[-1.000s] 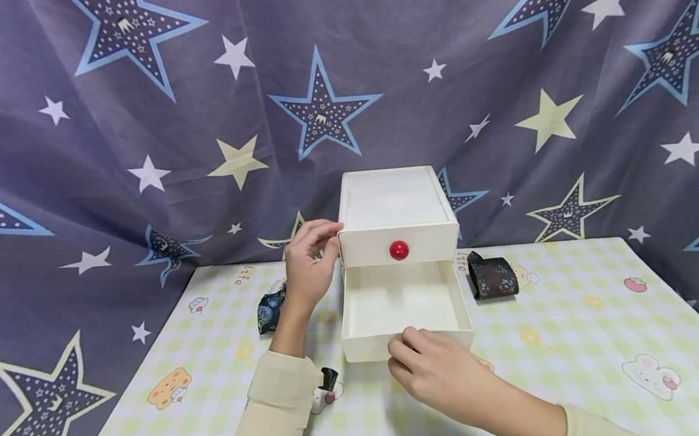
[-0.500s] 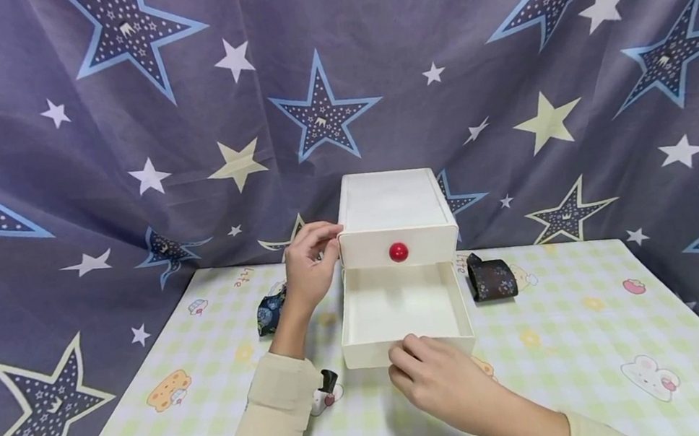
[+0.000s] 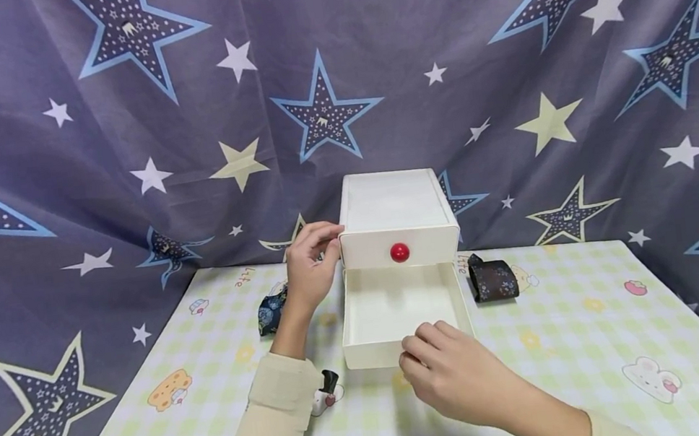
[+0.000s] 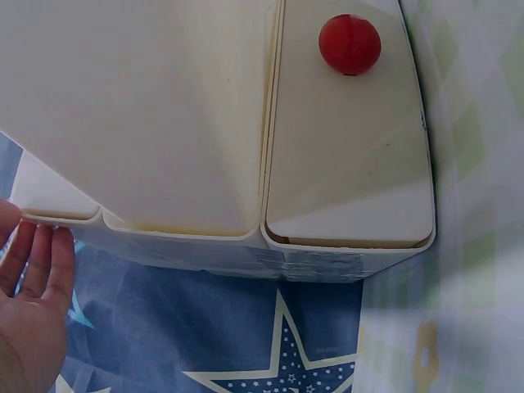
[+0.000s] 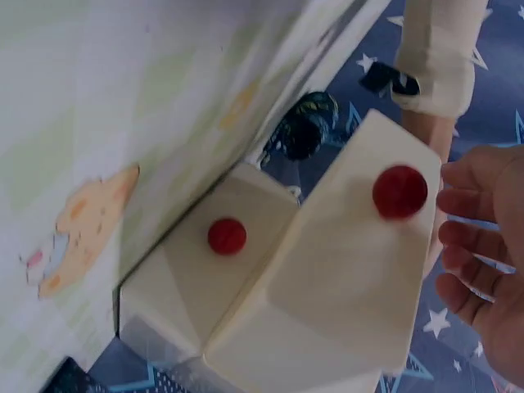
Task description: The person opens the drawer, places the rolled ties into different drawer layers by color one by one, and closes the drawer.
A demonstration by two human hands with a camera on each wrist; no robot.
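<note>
A white drawer cabinet (image 3: 395,201) with red round knobs stands at the back middle. Its middle drawer (image 3: 402,306) is pulled far out, and only bare white floor shows inside. My left hand (image 3: 311,266) rests against the cabinet's upper left side; in the left wrist view its fingers (image 4: 59,262) lie nearly straight along that side. In front of the drawer's right part is my right hand (image 3: 454,376), fingers loosely bent and holding nothing. The right wrist view shows its fingertips close beside the drawer's rim, near the drawer's red knob (image 5: 399,192).
Below the pulled-out drawer, the bottom drawer (image 4: 352,155) sits closed. A dark floral fabric roll (image 3: 493,280) lies right of the cabinet. A blue patterned roll (image 3: 271,311) lies left, partly behind my left forearm. A checked cloth (image 3: 601,347) covers the table; a starry curtain (image 3: 431,33) hangs behind.
The middle drawer has come slightly further out toward me. My right hand has since shifted right, off the middle of the drawer's front edge. The left hand stays put.
</note>
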